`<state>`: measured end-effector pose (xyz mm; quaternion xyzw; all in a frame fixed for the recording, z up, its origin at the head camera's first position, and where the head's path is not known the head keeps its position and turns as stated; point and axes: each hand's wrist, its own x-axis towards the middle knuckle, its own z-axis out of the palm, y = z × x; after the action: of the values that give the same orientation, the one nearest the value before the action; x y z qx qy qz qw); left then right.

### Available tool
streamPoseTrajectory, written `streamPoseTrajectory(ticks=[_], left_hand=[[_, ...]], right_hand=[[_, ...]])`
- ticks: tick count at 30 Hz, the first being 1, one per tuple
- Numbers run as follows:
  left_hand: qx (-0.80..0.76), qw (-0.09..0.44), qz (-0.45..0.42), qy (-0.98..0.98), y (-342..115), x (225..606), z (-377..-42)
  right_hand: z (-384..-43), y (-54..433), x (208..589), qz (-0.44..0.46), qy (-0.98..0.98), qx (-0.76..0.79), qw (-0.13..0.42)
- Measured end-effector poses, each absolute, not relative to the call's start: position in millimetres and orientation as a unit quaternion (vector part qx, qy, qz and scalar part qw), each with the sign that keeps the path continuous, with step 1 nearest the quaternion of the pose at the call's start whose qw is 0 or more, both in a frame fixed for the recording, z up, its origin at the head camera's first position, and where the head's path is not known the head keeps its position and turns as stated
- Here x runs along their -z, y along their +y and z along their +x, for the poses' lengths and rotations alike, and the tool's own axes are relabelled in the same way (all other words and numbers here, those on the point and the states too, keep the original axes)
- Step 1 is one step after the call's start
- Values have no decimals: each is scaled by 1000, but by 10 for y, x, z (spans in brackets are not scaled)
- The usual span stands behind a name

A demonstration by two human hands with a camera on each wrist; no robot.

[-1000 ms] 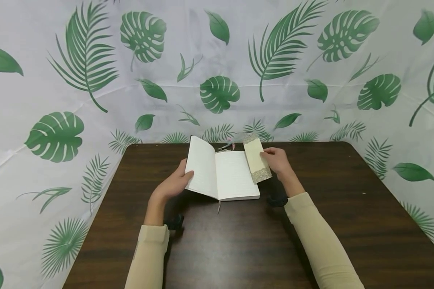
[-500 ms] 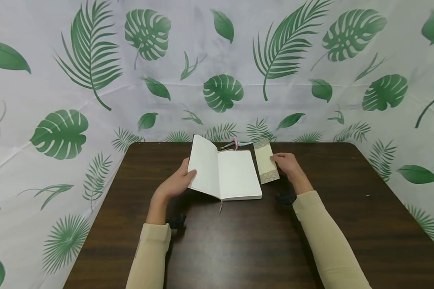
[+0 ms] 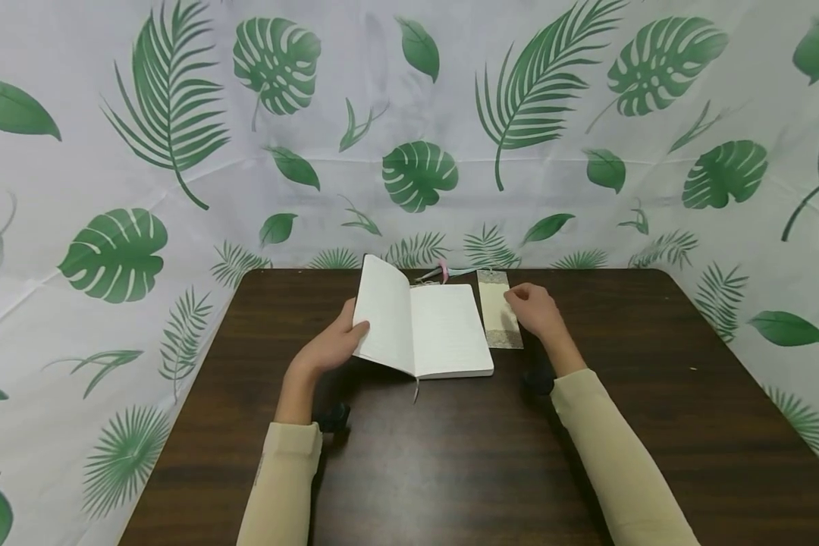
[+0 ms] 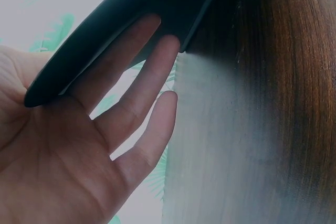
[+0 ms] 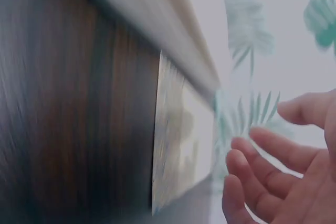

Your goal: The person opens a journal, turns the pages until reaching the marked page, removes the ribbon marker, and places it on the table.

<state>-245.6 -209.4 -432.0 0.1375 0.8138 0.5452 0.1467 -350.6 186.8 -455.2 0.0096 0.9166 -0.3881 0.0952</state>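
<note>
An open notebook [image 3: 450, 334] with blank white pages and a dark cover [image 4: 100, 51] lies at the table's far middle. My left hand [image 3: 329, 347] pinches its raised left side, thumb on the page. In the left wrist view three fingers stretch out under the cover. Flat on the table, just right of the notebook, is a cream card [image 3: 495, 307] with grey patterned bands at both ends. My right hand [image 3: 538, 311] hovers above the card's right edge. In the right wrist view its thumb and fingers stand apart with nothing between them, and the card [image 5: 181, 145] lies clear of them.
Behind the notebook, near the table's back edge, lies a slim pink and light-blue item [image 3: 445, 271], partly hidden. A thin ribbon [image 3: 416, 390] hangs from the notebook's bottom. A leaf-printed cloth [image 3: 416, 174] stands behind the dark wooden table [image 3: 409, 462].
My right hand has carried the card rightward off the notebook's right page, laid it on the table and let go of it. My left hand keeps the notebook's left side raised.
</note>
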Motion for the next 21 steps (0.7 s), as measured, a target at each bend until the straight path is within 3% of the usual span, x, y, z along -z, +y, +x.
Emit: streamPoseTrajectory(ticks=[12,21], left_hand=[[-552,149,142,808,-2105,4333,-2459],[-540,148,128,819,-2107,4310,-2447]], right_hand=[[-2890,993,4502,-199,909,355,90],[-2728,738,4634,-324,898,277,111]])
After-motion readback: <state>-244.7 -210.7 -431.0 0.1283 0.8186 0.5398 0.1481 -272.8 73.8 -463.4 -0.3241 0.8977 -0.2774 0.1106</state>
